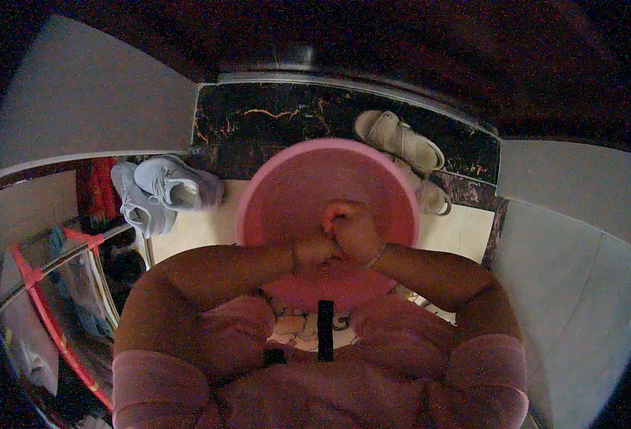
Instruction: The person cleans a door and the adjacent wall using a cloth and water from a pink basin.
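Observation:
A round pink plastic basin (278, 177) stands right before me. Both my hands are together over its near half. My right hand (355, 225) is bent over with its fingers curled in, and it touches or overlaps my left. Beneath it, my left hand (318, 253) reaches in from the side, its fingers mostly hidden behind the right hand. Dim, grainy light leaves it unclear whether anything is held between them. What lies at the bottom of the basin cannot be made out.
Light grey sneakers (173, 185) sit left of the basin. One sandal (401, 139) lies on the dark marbled ledge (272, 115), another (434, 198) against the basin's right side. A rack with red joints (91, 241) stands at left. Grey walls (572, 268) close in on both sides.

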`<state>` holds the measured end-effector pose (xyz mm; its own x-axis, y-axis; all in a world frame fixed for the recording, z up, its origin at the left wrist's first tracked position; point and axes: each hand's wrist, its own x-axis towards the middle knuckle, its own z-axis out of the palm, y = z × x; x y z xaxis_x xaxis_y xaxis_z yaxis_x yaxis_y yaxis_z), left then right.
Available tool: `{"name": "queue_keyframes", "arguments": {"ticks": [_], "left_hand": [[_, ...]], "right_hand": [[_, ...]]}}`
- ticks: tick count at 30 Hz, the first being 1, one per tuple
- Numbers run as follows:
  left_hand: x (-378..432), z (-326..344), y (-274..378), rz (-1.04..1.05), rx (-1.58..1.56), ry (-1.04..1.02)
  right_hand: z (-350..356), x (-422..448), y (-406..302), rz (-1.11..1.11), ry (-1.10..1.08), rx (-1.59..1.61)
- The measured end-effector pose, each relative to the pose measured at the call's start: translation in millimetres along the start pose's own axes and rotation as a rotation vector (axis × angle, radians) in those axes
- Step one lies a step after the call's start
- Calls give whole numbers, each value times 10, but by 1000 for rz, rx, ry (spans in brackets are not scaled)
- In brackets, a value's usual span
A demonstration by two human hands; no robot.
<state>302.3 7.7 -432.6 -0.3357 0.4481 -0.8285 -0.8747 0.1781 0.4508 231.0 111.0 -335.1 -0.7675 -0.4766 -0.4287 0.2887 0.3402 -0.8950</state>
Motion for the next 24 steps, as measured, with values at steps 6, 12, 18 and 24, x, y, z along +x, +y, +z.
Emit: {"name": "queue_keyframes", "arguments": {"ticks": [6, 12, 18, 24], "left_hand": [[1, -207, -13, 253, 100, 52], [-272, -107, 23, 319, 273, 163], [-1111, 264, 473, 360, 391, 216], [-2351, 1040, 937, 398, 474, 207]], "right_hand": [[-139, 226, 180, -86, -44, -69], [-130, 129, 373, -56, -40, -415], [-197, -455, -275, 31, -67, -406], [-669, -1635, -1443, 42, -60, -286]]}}
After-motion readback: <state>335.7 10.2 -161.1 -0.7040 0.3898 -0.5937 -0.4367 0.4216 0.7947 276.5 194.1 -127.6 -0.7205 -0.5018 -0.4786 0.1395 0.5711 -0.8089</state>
